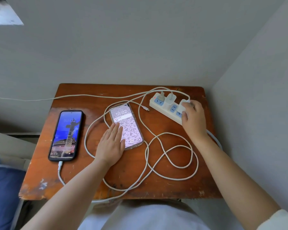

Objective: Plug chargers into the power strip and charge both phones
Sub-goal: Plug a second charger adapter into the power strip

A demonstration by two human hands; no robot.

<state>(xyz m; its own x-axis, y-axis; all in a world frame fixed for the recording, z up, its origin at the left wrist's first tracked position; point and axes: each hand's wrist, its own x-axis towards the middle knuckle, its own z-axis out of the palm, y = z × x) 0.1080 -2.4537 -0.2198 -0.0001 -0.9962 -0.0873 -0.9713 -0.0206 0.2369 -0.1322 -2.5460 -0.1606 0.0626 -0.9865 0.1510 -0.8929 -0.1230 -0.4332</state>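
A white power strip (167, 111) lies at the table's back right with its red light on. One white charger (169, 99) stands plugged in it. My right hand (193, 119) grips a second white charger (181, 106) seated in a socker further right. A black-cased phone (66, 135) with a lit blue screen lies at the left, a white cable (60, 168) plugged into its bottom. A clear-cased phone (126, 126) with a lit floral screen lies in the middle. My left hand (112, 143) rests flat on its lower left part. A loose cable end (146, 108) lies beside this phone, unplugged.
The small worn wooden table (120, 185) stands in a corner between grey walls. White cables (170, 156) loop over its right half and hang over the front edge. Another cord runs off to the left along the back. Blue fabric (2, 196) lies at the lower left.
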